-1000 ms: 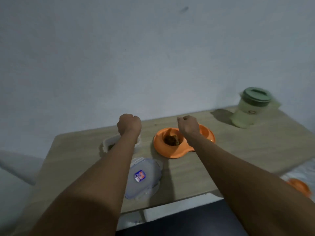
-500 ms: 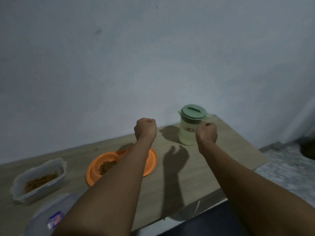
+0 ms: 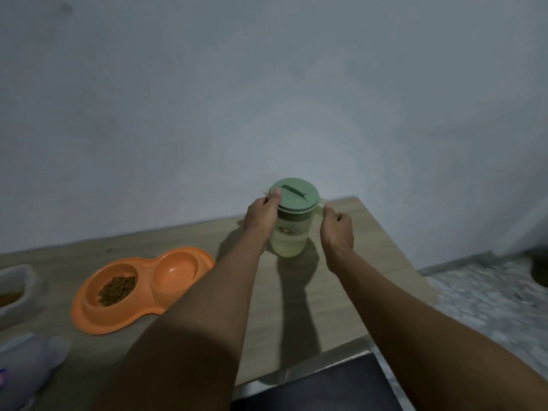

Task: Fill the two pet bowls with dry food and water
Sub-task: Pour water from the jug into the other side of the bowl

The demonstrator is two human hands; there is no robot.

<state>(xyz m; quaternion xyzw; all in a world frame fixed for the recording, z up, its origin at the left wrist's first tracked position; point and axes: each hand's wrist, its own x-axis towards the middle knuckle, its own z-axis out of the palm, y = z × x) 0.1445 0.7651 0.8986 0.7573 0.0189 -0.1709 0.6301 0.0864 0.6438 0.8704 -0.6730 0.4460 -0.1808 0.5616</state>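
While the left hand (image 3: 262, 213) curls against the green pitcher (image 3: 292, 223), thumb on its lid (image 3: 294, 194), the right hand (image 3: 337, 229) closes at the handle — lift level, then pour into the empty well of the orange bowl (image 3: 142, 287), left of the pitcher.

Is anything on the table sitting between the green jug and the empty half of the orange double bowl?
Nothing on the table does. Only the left forearm crosses the bare wood between the jug and the empty bowl. The kibble bowl lies further left.
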